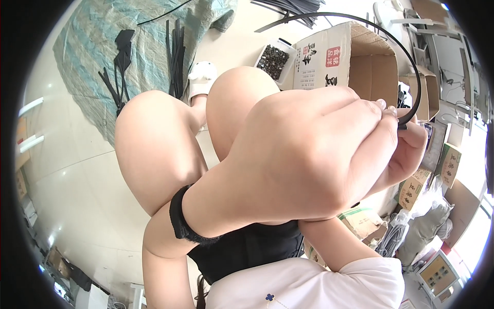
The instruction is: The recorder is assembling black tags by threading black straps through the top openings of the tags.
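A thin, flat black strip (419, 90) bends in a wide arc over the upper right, and its free end reaches out beyond the cardboard box. My left hand (309, 154), with a black band (178, 213) at its wrist, fills the middle of the view, fingers closed in a pinch at the strip's near end. Close against it, my right hand (414, 147) has its fingers curled around the same end. The left hand covers part of the right, so the exact grip point is hidden. Both hands are raised above my bent knees.
On the floor lies a blue-green tarp (85, 46) with bundles of black strips (176, 59) on it. A white tray (288, 73) of small dark pieces stands by an open cardboard box (329, 44). More cartons (413, 188) and plastic bags (432, 203) are at right.
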`<move>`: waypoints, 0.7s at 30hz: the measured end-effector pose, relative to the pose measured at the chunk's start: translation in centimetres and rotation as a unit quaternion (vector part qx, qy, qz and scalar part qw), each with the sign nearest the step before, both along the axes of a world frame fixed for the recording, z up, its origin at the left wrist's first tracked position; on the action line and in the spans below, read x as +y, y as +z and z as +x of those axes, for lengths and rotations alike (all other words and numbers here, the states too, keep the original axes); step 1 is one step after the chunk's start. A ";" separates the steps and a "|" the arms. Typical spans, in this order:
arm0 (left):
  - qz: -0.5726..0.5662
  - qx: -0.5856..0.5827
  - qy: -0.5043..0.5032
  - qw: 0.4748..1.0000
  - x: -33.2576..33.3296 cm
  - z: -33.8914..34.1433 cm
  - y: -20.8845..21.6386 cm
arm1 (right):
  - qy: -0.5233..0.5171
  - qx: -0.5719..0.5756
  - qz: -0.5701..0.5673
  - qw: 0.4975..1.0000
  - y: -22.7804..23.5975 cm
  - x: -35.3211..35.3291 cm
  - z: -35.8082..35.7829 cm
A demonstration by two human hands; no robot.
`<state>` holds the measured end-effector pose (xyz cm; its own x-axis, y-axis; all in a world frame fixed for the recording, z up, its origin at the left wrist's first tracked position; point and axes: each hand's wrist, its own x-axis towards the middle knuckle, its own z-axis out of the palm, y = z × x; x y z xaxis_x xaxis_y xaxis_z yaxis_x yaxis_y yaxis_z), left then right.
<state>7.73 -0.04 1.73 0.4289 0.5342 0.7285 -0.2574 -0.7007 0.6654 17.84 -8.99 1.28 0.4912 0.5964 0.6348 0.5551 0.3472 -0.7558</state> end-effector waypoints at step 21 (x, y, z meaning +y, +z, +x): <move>0.054 -0.052 0.065 0.995 0.4 1.2 -0.9 | -0.111 -0.042 -0.069 0.990 0.0 0.5 -1.3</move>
<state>8.92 0.39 0.84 0.2806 0.4962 0.8216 -0.2236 -0.7987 0.5587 16.54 -8.47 1.27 0.5694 0.5632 0.5988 0.6692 0.1056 -0.7356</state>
